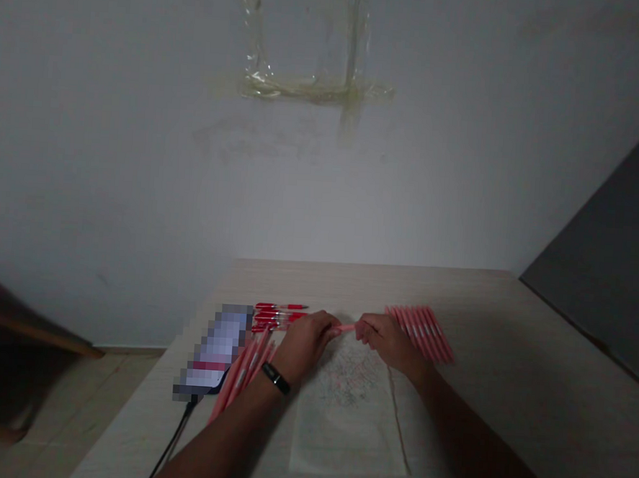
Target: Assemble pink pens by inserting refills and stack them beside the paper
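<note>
Between my two hands is a pink pen (pixel 347 328), held level above the far end of a scribbled sheet of paper (pixel 347 443). My left hand (pixel 310 337) pinches one end of it, and my right hand (pixel 383 337) is closed round the other end. Most of the pen is hidden by the fingers. A neat row of pink pens (pixel 422 332) lies just right of my right hand. Left of my left hand are several red pens (pixel 279 314), and a bunch of pink pens (pixel 243 371) lies partly behind my left forearm.
A phone (pixel 218 348) with a blurred screen lies at the table's left side, with a black cable (pixel 178 432) running to the front edge. The pale table (pixel 503 423) meets a wall (pixel 408 201) with old tape (pixel 301 90) on it. Wooden furniture (pixel 32 330) stands at the left.
</note>
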Tool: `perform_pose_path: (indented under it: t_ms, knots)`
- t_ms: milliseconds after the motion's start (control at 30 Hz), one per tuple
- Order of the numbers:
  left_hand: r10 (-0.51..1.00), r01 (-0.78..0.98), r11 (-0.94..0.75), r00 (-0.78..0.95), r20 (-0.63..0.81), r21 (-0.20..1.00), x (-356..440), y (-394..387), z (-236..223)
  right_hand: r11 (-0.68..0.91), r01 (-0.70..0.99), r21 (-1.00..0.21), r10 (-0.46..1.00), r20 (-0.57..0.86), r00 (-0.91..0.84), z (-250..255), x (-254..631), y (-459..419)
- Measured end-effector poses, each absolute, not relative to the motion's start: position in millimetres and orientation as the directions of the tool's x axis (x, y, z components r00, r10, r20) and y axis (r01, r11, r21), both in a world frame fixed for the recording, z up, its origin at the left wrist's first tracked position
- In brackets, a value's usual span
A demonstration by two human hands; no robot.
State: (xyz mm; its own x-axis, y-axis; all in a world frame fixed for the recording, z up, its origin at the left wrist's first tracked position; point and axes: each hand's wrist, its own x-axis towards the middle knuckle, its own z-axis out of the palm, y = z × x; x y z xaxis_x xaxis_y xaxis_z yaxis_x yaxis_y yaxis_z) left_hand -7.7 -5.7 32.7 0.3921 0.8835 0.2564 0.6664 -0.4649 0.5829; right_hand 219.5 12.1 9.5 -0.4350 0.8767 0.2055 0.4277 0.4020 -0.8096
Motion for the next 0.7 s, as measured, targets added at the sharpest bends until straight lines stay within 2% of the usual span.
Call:
perform_pose_path:
  t_ms: [500, 700]
  knots:
    - [0.878, 0.67, -0.467, 0.427, 0.215, 0.578, -7.1, -5.2, 34.1, 0.446, 0.428, -0.786, 0.863, 0.249, -0.44, 7.4, 219.1, 12.8]
    - [0.868, 0.611, -0.482, 0.434, 0.243, 0.628, -8.2, -5.3, 32.5, 0.519, 0.442, -0.732, 0.831, 0.311, -0.46, 9.1, 220.1, 12.9]
